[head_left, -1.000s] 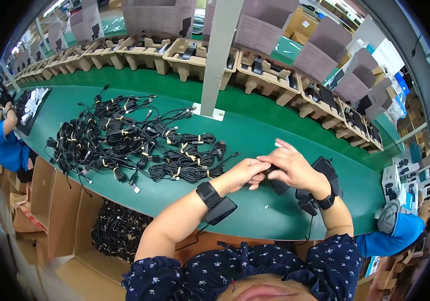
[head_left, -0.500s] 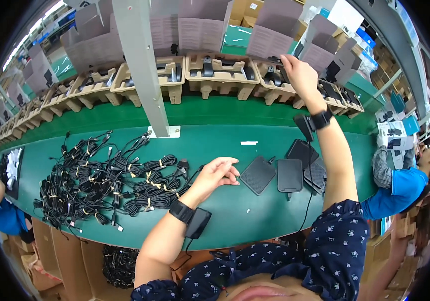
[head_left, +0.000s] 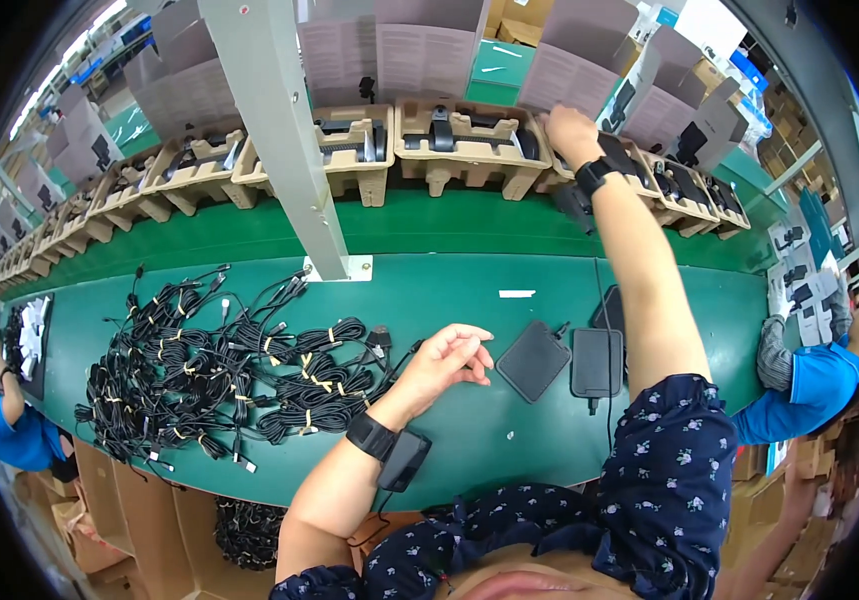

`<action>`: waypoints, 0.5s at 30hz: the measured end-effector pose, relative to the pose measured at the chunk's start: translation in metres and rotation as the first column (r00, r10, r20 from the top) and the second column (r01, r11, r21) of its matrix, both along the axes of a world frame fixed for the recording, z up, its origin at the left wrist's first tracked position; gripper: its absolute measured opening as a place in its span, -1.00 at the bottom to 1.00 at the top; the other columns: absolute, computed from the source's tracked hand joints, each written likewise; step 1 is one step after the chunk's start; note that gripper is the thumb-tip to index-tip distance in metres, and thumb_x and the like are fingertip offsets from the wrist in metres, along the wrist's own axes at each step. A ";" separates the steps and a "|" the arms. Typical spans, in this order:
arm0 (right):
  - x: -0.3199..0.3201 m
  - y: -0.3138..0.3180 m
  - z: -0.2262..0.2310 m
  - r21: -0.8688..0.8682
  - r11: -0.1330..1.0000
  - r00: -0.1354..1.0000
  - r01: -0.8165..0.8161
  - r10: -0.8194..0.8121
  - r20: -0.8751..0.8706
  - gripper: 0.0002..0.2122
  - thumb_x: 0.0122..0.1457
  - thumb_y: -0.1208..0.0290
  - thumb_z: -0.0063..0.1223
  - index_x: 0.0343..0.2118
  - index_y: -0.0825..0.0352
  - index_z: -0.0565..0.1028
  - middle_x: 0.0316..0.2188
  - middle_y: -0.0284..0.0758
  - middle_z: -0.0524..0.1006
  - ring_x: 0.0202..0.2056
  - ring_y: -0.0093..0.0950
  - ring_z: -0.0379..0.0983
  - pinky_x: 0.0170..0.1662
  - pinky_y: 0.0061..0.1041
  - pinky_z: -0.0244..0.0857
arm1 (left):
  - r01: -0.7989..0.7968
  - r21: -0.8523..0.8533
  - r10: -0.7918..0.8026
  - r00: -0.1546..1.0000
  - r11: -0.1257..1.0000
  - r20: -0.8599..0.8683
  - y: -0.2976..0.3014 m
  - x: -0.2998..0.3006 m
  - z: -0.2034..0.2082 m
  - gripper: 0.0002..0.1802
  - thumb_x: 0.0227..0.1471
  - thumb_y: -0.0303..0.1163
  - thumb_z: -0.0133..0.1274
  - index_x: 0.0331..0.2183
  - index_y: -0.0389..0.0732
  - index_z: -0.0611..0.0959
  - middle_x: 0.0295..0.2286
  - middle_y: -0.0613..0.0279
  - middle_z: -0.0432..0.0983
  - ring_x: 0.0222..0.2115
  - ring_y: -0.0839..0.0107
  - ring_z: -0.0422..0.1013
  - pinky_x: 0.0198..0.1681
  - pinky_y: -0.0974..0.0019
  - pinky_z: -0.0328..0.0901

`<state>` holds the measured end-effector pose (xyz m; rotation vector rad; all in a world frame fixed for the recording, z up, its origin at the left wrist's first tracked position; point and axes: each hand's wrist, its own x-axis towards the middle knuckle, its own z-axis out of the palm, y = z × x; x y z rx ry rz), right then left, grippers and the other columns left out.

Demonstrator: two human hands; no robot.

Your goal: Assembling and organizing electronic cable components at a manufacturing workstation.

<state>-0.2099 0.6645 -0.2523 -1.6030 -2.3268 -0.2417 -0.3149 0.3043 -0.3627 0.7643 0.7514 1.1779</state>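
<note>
My left hand (head_left: 447,362) hovers over the green table, beside the cable heap, its fingers loosely bent and apart with nothing in them. Farther off, my right hand (head_left: 571,132) reaches to a brown moulded-pulp tray (head_left: 551,180) on the raised back ledge. Its fingers are curled down at the tray, and what they grip is hidden. Below my right forearm lie flat black pads with short plugs: one tilted pad (head_left: 534,361), one upright pad (head_left: 597,362) and another pad (head_left: 611,308) partly behind the arm. Bundled black cables (head_left: 219,365) cover the left of the table.
A grey metal post (head_left: 284,130) rises from the table's back. Pulp trays holding black parts, such as this tray (head_left: 464,165), line the ledge before upright printed box lids (head_left: 427,62). A co-worker in blue (head_left: 814,385) sits at right, another (head_left: 9,420) at left. Cartons (head_left: 154,520) stand below.
My right hand has moved slightly left and down to the tray, its forearm now covering some of the pads. My left hand stays nearly still. The whole view has shifted a little.
</note>
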 end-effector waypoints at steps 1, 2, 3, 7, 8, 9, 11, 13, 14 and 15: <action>-0.003 0.007 -0.010 -0.036 0.999 0.988 0.020 -0.025 -0.150 -0.65 0.12 0.22 -0.16 -0.24 0.46 0.42 -0.27 0.04 0.48 -0.17 -0.11 0.42 -0.12 -0.22 0.28 | 0.005 -0.001 -0.005 1.000 1.000 -0.003 0.002 0.001 0.000 -0.71 0.17 -0.27 -0.19 -0.14 -0.22 0.42 -0.38 0.21 0.42 -0.42 0.51 0.38 -0.23 0.29 0.36; -0.004 0.013 -0.022 -0.037 0.999 0.989 0.020 -0.025 -0.147 -0.65 0.12 0.22 -0.16 -0.24 0.46 0.42 -0.27 0.04 0.48 -0.17 -0.11 0.42 -0.12 -0.22 0.28 | 0.010 -0.002 -0.010 1.000 1.000 -0.005 0.003 0.002 0.000 -0.71 0.17 -0.27 -0.19 -0.14 -0.22 0.42 -0.38 0.21 0.42 -0.42 0.51 0.37 -0.23 0.29 0.36; -0.008 0.012 -0.033 -0.039 0.998 0.959 0.052 -0.061 -0.278 -0.65 0.14 0.21 -0.20 -0.22 0.47 0.36 -0.25 0.06 0.45 -0.17 -0.07 0.40 -0.12 -0.20 0.28 | 0.005 -0.005 -0.005 1.000 1.000 -0.002 0.003 0.001 -0.001 -0.71 0.17 -0.27 -0.19 -0.14 -0.22 0.42 -0.38 0.21 0.42 -0.42 0.51 0.37 -0.23 0.29 0.36; 0.006 0.035 -0.046 -0.045 0.998 0.943 -0.033 0.017 -0.332 -0.64 0.19 0.20 -0.27 -0.17 0.46 0.27 -0.20 0.09 0.40 -0.15 0.00 0.35 -0.11 -0.16 0.24 | 0.006 -0.004 -0.006 1.000 1.000 -0.003 0.004 0.001 0.002 -0.72 0.17 -0.29 -0.20 -0.15 -0.23 0.42 -0.38 0.20 0.42 -0.43 0.51 0.37 -0.23 0.29 0.36; 0.016 0.042 -0.049 -0.032 0.996 0.957 -0.083 0.071 -0.282 -0.65 0.18 0.21 -0.25 -0.18 0.46 0.29 -0.21 0.09 0.40 -0.15 -0.01 0.35 -0.11 -0.15 0.24 | 0.002 0.004 -0.002 1.000 1.000 -0.014 0.003 0.002 0.003 -0.72 0.17 -0.29 -0.20 -0.15 -0.22 0.42 -0.38 0.20 0.42 -0.44 0.51 0.37 -0.23 0.29 0.36; 0.022 0.044 -0.050 -0.054 0.988 0.963 -0.146 0.130 -0.234 -0.67 0.15 0.22 -0.18 -0.17 0.41 0.30 -0.21 0.01 0.42 -0.16 -0.01 0.35 -0.12 -0.15 0.23 | 0.001 0.005 -0.001 1.000 1.000 -0.009 0.003 0.001 0.004 -0.72 0.17 -0.29 -0.20 -0.15 -0.22 0.42 -0.38 0.20 0.42 -0.44 0.51 0.37 -0.23 0.29 0.36; 0.025 0.023 -0.050 0.045 0.986 0.985 -0.161 0.163 -0.059 -0.67 0.13 0.22 -0.14 -0.18 0.38 0.32 -0.22 -0.03 0.42 -0.17 -0.02 0.36 -0.12 -0.15 0.24 | -0.041 -0.024 0.041 0.999 0.999 0.013 0.001 -0.001 -0.002 -0.74 0.16 -0.30 -0.17 -0.17 -0.24 0.43 -0.41 0.19 0.42 -0.46 0.52 0.38 -0.28 0.31 0.39; 0.035 0.010 -0.045 0.254 0.953 0.983 -0.162 0.134 0.123 -0.70 0.05 0.21 -0.01 -0.24 0.31 0.36 -0.24 -0.11 0.44 -0.20 -0.07 0.38 -0.15 -0.18 0.26 | -0.039 -0.016 0.039 0.999 0.999 0.007 -0.003 -0.002 -0.002 -0.74 0.16 -0.30 -0.17 -0.17 -0.24 0.43 -0.41 0.19 0.42 -0.46 0.52 0.38 -0.28 0.32 0.39; 0.035 0.013 -0.048 0.249 0.955 0.984 -0.159 0.132 0.123 -0.70 0.05 0.21 -0.01 -0.24 0.31 0.36 -0.24 -0.11 0.44 -0.20 -0.07 0.38 -0.15 -0.18 0.26 | -0.043 -0.008 0.043 0.999 0.999 -0.001 -0.005 -0.003 -0.002 -0.74 0.16 -0.30 -0.17 -0.17 -0.24 0.43 -0.41 0.19 0.42 -0.46 0.52 0.38 -0.27 0.32 0.39; 0.034 0.019 -0.045 0.199 0.971 0.991 -0.131 0.132 0.011 -0.73 0.05 0.23 0.00 -0.28 0.31 0.37 -0.29 -0.12 0.45 -0.22 -0.10 0.39 -0.18 -0.20 0.26 | -0.034 -0.006 0.034 0.999 0.999 0.001 -0.004 -0.002 -0.001 -0.74 0.16 -0.30 -0.17 -0.17 -0.24 0.43 -0.41 0.19 0.42 -0.46 0.52 0.38 -0.27 0.32 0.39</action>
